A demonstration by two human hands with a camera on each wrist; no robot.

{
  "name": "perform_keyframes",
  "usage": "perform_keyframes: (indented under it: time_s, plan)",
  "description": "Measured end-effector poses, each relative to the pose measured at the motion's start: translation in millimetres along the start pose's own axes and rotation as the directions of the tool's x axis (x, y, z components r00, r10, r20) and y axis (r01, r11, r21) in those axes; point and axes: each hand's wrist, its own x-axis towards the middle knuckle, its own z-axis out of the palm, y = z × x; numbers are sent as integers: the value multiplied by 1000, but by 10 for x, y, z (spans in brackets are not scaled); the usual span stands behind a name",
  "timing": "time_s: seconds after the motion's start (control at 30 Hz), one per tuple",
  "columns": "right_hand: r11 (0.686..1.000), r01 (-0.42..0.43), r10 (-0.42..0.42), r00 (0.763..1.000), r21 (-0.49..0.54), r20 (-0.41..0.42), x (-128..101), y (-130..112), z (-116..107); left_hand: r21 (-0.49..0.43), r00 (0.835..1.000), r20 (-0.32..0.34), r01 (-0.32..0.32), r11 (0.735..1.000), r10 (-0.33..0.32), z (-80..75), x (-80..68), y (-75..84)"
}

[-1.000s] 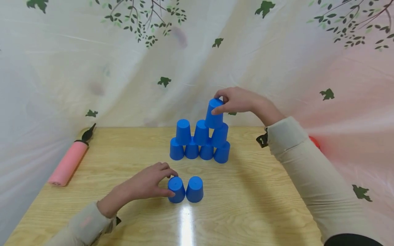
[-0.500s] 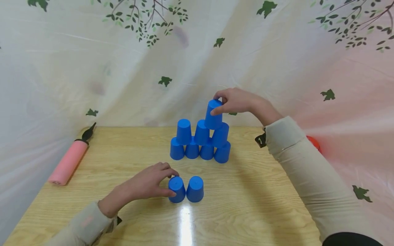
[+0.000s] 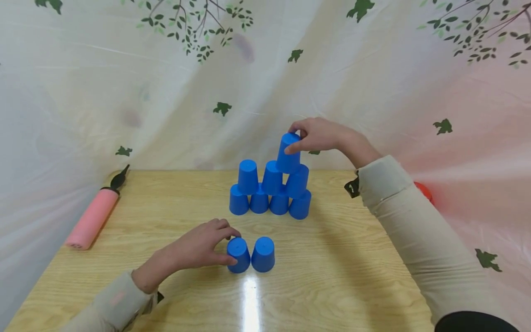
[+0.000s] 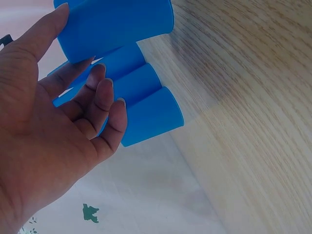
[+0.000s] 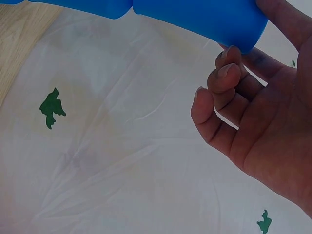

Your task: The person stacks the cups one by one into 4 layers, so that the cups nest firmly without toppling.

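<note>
Several upside-down blue cups form a stack at the table's back: a bottom row (image 3: 259, 203), a second row of three (image 3: 248, 177), and one top cup (image 3: 287, 159) at the right end. My right hand (image 3: 321, 134) pinches that top cup near its base, thumb in front and forefinger behind; in the right wrist view the other fingers (image 5: 222, 126) curl beside it, off the cup. Nearer the front, my left hand (image 3: 199, 244) pinches another upside-down cup (image 3: 238, 256) standing on the table. Just right of it stands a further blue cup (image 3: 263, 255), untouched.
A pink hand pump (image 3: 93, 219) with a black nozzle lies at the table's left side. Behind the table hangs a pale curtain (image 3: 174, 115) with leaf prints. Something red (image 3: 424, 191) shows partly behind the right sleeve.
</note>
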Motion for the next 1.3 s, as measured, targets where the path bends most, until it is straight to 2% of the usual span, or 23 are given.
perform_keyframes:
  time_s: [0.4,0.77,1.3]
  plan:
    - [1000,7,-7,1000,-3,0,-3,12,-14,3,1000,-10,-12,1000,12,-14,-6,1]
    - [1000,-5,5,1000,-4,-3,-21,13,-15,-27,1000,10,9,1000,-8,-30,-13,28]
    - [1000,-11,11,1000,-11,2,-24,41,-28,-13,1000,-3,5,1000,-5,-11,-7,19]
